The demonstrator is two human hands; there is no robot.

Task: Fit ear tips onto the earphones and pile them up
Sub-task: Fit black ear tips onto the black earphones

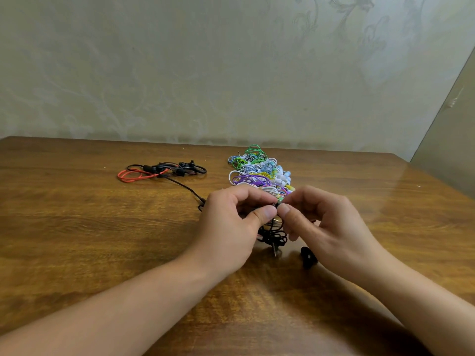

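Two small heaps, black-red [162, 171] and multicoloured [259, 173], are seen on the worktop [77, 227] as a black earphone [273, 235] is pinched in both hands' [231, 222] [326, 222] grip, tip fitting judged unfinished.

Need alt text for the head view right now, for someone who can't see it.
Both hands, left hand and right hand, pinch a small black earphone together above a wooden table, its black cable dangling. Behind lies a colourful earphone pile; a black and red earphone bundle lies left.
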